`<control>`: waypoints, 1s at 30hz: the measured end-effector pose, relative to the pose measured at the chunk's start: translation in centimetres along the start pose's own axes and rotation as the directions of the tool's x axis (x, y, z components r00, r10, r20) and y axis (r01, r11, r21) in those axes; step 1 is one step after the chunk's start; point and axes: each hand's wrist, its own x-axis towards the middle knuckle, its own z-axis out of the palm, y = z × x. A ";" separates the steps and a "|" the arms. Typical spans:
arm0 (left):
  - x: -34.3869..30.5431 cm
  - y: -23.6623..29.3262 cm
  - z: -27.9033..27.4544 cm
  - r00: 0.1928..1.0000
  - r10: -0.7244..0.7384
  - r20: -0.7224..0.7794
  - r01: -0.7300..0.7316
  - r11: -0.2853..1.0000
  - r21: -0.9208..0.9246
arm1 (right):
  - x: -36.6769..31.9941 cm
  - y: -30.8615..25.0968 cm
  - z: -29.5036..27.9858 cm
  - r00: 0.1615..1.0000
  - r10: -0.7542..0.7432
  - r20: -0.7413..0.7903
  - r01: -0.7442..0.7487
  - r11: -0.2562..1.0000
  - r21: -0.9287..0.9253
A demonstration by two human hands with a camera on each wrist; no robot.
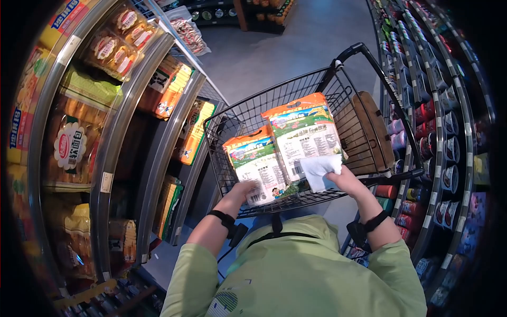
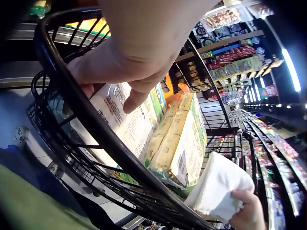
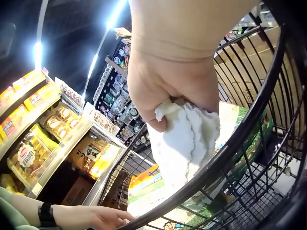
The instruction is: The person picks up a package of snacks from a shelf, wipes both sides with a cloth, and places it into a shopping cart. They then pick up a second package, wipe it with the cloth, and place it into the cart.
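Observation:
Two printed plastic food packs with orange tops stand side by side in a black wire shopping cart (image 2: 120,151). My left hand (image 1: 244,193) grips the lower edge of the left pack (image 1: 252,158), its thumb lying on the printed face in the left wrist view. The right pack (image 1: 301,127) leans beside it, slightly higher. My right hand (image 1: 346,182) pinches a folded white cloth (image 1: 318,170) between thumb and fingers. In the head view, the cloth overlaps the lower corner of the right pack. In the right wrist view, the cloth (image 3: 180,139) hangs from the fingers with ragged layered edges.
A brown cardboard piece (image 1: 367,132) stands at the cart's handle end. Bread shelves (image 1: 97,174) rise close on the left. Shelves of tubs and jars (image 1: 449,142) line the right. Grey aisle floor (image 1: 296,31) stretches ahead.

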 end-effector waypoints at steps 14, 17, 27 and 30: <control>-11.5 6.8 -1.5 0.860 0.489 0.147 -0.508 0.787 0.351 | 0.6 -2.2 1.4 0.994 0.069 -0.082 -0.056 0.987 0.150; -18.4 9.9 -3.8 0.865 0.482 0.140 -0.502 0.827 0.253 | 0.9 -3.0 1.6 0.997 0.039 -0.068 -0.024 0.977 0.210; -24.2 12.0 -4.4 0.874 0.437 0.212 -0.388 0.890 -0.238 | 0.3 -12.5 6.2 0.977 0.039 0.212 -0.186 0.651 0.736; -24.9 12.4 -3.2 0.876 0.426 0.228 -0.376 0.898 -0.230 | -0.1 -13.9 5.6 0.967 -0.101 0.234 -0.125 0.610 0.783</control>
